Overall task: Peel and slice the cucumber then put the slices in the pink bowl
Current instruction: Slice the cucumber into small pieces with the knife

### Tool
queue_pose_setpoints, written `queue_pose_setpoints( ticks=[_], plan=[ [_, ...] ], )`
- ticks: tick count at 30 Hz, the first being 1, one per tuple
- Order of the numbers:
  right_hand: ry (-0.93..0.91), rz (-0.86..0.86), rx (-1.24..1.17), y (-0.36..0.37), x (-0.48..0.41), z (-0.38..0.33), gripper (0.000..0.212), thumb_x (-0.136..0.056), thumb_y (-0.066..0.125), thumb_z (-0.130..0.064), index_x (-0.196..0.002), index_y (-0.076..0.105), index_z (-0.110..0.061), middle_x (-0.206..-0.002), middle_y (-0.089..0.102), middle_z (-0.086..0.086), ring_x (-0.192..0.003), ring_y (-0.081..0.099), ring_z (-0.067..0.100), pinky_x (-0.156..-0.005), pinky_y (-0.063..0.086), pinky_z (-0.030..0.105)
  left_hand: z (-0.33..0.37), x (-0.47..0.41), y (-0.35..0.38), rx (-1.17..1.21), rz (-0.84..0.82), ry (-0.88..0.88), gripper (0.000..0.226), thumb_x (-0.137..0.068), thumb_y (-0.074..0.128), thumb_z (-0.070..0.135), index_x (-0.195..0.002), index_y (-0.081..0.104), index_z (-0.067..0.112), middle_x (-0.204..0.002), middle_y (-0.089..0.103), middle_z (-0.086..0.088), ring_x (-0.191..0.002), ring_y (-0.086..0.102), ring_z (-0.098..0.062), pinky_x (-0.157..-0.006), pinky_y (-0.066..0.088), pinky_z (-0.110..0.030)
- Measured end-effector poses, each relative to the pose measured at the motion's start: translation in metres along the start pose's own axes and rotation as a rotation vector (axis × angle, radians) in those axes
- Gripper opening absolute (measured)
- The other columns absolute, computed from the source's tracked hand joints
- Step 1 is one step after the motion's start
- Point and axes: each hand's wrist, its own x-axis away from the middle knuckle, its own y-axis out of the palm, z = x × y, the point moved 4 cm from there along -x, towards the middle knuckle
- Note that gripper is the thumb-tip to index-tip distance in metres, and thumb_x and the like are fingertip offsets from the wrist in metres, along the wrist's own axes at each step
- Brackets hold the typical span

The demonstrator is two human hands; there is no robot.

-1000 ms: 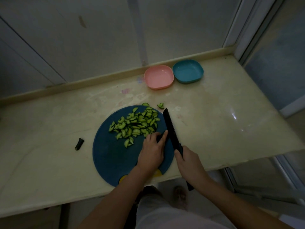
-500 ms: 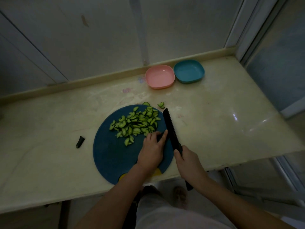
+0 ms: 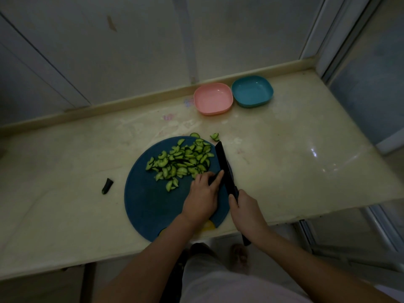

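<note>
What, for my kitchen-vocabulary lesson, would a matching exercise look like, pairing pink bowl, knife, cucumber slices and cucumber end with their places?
Things:
1 pink bowl
2 knife
3 cucumber slices
4 cucumber end

Places:
A mostly on the blue cutting board
B alone on the counter, left of the board
C gripped by the right hand
D beside the blue bowl

Pairs: 1-D, 2-C, 3-A, 4-B
</note>
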Motion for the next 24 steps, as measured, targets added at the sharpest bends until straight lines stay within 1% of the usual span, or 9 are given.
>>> queue_pose_setpoints(
  ticks=[3,8,14,15,18,24],
  plan=[
    [0.004,0.01,0.017,-0.002,0.002,0.004,0.031,-0.1,0.036,-0.023,-0.07,0.036,-0.021,-0.066,0.045,-0.004,-0.055,0.041,0.003,-0.046,0.037,0.01,0.001,0.0,-0.001,0.011,0.006,-0.002,0.052,-0.087,0.031,0.022,-0.137,0.045,0.014,-0.111,0.055,-0.015,-0.097,0.046,-0.028,-0.075,0.047,-0.039],
    [-0.013,-0.009,-0.023,-0.003,0.006,0.004,0.031,-0.1,0.037,-0.024,-0.069,0.038,-0.022,-0.066,0.047,-0.002,-0.055,0.043,0.006,-0.046,0.036,0.013,0.0,-0.001,-0.001,0.019,-0.001,-0.014,0.052,-0.087,0.03,0.023,-0.138,0.044,0.015,-0.113,0.054,-0.014,-0.098,0.037,-0.024,-0.075,0.047,-0.041],
    [-0.012,-0.009,-0.054,-0.006,0.009,0.003,0.031,-0.1,0.038,-0.025,-0.069,0.038,-0.02,-0.064,0.049,0.001,-0.053,0.045,0.01,-0.043,0.034,0.016,0.0,-0.001,-0.001,0.024,0.017,-0.007,0.051,-0.087,0.034,0.021,-0.135,0.047,0.012,-0.11,0.055,-0.014,-0.095,0.038,-0.024,-0.073,0.05,-0.04],
    [-0.011,-0.011,-0.067,-0.006,0.01,0.004,0.031,-0.1,0.038,-0.025,-0.069,0.039,-0.02,-0.064,0.05,0.002,-0.053,0.046,0.011,-0.044,0.033,0.016,0.0,-0.001,-0.001,0.028,0.021,-0.006,0.05,-0.087,0.034,0.021,-0.135,0.047,0.011,-0.11,0.055,-0.014,-0.095,0.039,-0.024,-0.073,0.05,-0.04],
    [0.005,-0.025,-0.11,-0.005,0.012,0.004,0.03,-0.1,0.038,-0.026,-0.07,0.04,-0.019,-0.064,0.05,0.003,-0.053,0.045,0.013,-0.048,0.037,0.025,-0.001,-0.001,0.0,0.027,0.024,0.0,0.05,-0.087,0.036,0.019,-0.134,0.047,0.01,-0.11,0.055,-0.014,-0.096,0.039,-0.025,-0.073,0.05,-0.041],
    [0.013,-0.028,-0.135,-0.006,0.014,0.005,0.03,-0.1,0.038,-0.025,-0.07,0.041,-0.019,-0.064,0.051,0.003,-0.053,0.047,0.014,-0.05,0.039,0.028,0.0,0.0,-0.001,0.025,0.041,0.008,0.051,-0.085,0.034,0.019,-0.133,0.049,0.01,-0.109,0.056,-0.013,-0.095,0.04,-0.023,-0.072,0.05,-0.038]
  ],
)
